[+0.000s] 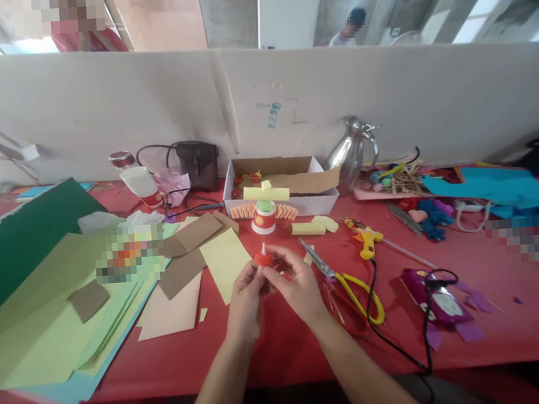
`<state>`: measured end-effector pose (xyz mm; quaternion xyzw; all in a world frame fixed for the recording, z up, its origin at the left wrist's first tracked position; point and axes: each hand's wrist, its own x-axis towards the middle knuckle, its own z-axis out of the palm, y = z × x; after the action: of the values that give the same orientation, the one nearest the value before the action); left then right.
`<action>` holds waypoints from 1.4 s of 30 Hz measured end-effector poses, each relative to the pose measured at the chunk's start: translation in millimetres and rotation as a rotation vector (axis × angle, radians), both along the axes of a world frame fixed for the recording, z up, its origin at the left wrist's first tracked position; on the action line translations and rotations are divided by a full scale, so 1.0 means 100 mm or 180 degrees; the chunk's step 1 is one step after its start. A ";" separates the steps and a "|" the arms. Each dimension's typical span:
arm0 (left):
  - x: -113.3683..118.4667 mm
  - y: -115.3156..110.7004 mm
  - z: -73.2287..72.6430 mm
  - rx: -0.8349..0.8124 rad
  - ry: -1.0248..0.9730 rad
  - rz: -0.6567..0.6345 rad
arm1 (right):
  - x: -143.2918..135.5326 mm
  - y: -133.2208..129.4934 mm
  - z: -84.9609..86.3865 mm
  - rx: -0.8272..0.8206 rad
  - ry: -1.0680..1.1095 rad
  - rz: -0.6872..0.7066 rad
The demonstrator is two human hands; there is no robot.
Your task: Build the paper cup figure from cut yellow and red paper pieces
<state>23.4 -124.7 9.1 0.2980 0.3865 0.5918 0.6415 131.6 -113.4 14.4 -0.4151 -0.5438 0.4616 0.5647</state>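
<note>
A small red piece with a white pointed tip (264, 258) is pinched between my two hands above the red table. My left hand (246, 293) grips its left side, fingers closed. From the right, the thumb and fingers of my right hand (298, 280) close on it too. Just beyond stands a red and white paper cup (266, 219) with orange pleated paper strips (286, 211) at its sides and a yellow paper roll (266, 193) above it. Scissors with yellow handles (356, 291) lie right of my right hand.
A white box (283, 206) stands behind the cup, a steel jug (349, 150) beside it. Coloured paper sheets (38, 323) and brown card (182, 273) lie left. At right are a yellow glue gun (369, 243), its black cord and a purple packet (436, 301).
</note>
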 end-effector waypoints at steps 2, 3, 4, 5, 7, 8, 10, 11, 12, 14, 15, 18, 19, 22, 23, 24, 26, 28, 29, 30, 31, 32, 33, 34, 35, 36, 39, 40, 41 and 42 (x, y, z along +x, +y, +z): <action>0.02 -0.02 0.01 0.0116 0.0280 0.0019 | -0.01 0.00 0.00 0.0004 -0.0071 -0.0152; 0.02 -0.03 0.01 0.0193 0.0434 0.0048 | -0.02 -0.01 -0.01 0.0007 -0.0097 -0.0241; 0.03 -0.03 0.01 0.0272 0.0594 0.0086 | -0.02 -0.01 -0.01 0.0011 -0.0115 -0.0323; 0.03 -0.04 0.02 0.0343 0.0758 0.0114 | -0.03 -0.02 -0.02 0.0022 -0.0118 -0.0395; 0.02 -0.04 0.03 0.0454 0.1059 0.0152 | -0.03 -0.03 -0.03 0.0075 -0.0103 -0.0504; 0.01 -0.04 0.03 0.0488 0.1178 0.0161 | -0.02 -0.03 -0.04 0.0117 -0.0107 -0.0537; 0.00 -0.05 0.04 0.0518 0.1286 0.0172 | -0.01 -0.03 -0.06 0.0251 -0.0209 -0.0584; -0.01 -0.05 0.03 0.0513 0.1253 0.0178 | 0.00 -0.03 -0.07 0.0350 -0.0302 -0.0603; -0.01 -0.05 0.02 0.0494 0.1155 0.0177 | 0.00 -0.03 -0.07 0.0451 -0.0394 -0.0613; -0.02 -0.05 -0.01 0.0423 0.0803 0.0130 | 0.02 -0.01 -0.07 0.0584 -0.0472 -0.0570; -0.02 -0.05 -0.03 0.0383 0.0585 0.0105 | 0.03 0.00 -0.07 0.0598 -0.0425 -0.0506; -0.03 -0.03 -0.08 0.0265 0.0032 0.0054 | 0.06 0.03 -0.07 0.0439 -0.0077 -0.0100; -0.04 -0.03 -0.09 0.0238 -0.0097 0.0043 | 0.07 0.04 -0.07 0.0361 0.0060 0.0066; -0.07 -0.01 -0.09 0.0202 -0.0276 -0.0010 | 0.10 0.04 -0.05 0.0272 0.0332 0.0330; -0.08 -0.01 -0.09 0.0197 -0.0267 -0.0021 | 0.11 0.04 -0.05 0.0350 0.0329 0.0288; -0.09 -0.01 -0.08 0.0186 -0.0233 -0.0027 | 0.12 0.03 -0.04 0.0494 0.0252 0.0178; -0.09 -0.02 -0.08 0.0143 -0.0162 0.0002 | 0.13 0.02 -0.02 0.0919 -0.0095 -0.0066; -0.08 -0.04 -0.07 0.0054 -0.0144 0.0073 | 0.13 0.01 -0.01 0.1353 -0.0487 -0.0236; -0.07 -0.06 -0.06 0.0014 -0.0126 0.0110 | 0.13 0.01 -0.01 0.1521 -0.0636 -0.0307; -0.07 -0.07 -0.06 -0.0012 -0.0086 0.0142 | 0.12 0.01 -0.02 0.1642 -0.0745 -0.0373; -0.07 -0.08 -0.06 -0.0020 -0.0021 0.0166 | 0.12 0.01 -0.03 0.1718 -0.0820 -0.0433; -0.07 -0.09 -0.05 -0.0007 0.0067 0.0188 | 0.12 0.01 -0.03 0.1748 -0.0875 -0.0473; -0.07 -0.10 -0.05 0.0026 0.0169 0.0202 | 0.12 0.01 -0.03 0.1733 -0.0917 -0.0473; -0.07 -0.11 -0.05 0.0064 0.0269 0.0199 | 0.12 0.01 -0.04 0.1685 -0.0940 -0.0434; -0.08 -0.12 -0.05 0.0092 0.0355 0.0172 | 0.12 0.01 -0.03 0.1609 -0.0940 -0.0374; -0.09 -0.13 -0.05 0.0113 0.0423 0.0133 | 0.13 0.01 -0.03 0.1527 -0.0921 -0.0318; -0.09 -0.16 -0.02 0.0138 0.0530 0.0013 | 0.14 -0.01 -0.03 0.1424 -0.0879 -0.0304; -0.09 -0.16 0.00 0.0129 0.0538 -0.0003 | 0.14 -0.01 -0.04 0.1456 -0.0878 -0.0355; -0.09 -0.17 0.02 0.0106 0.0527 -0.0030 | 0.15 -0.02 -0.04 0.1505 -0.0882 -0.0404; -0.10 -0.18 0.04 0.0060 0.0482 -0.0077 | 0.15 -0.02 -0.05 0.1563 -0.0881 -0.0432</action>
<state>13.9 -143.0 12.7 0.3526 0.4246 0.5634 0.6148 146.6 -115.8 9.7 -0.3604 -0.6822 0.2162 0.5984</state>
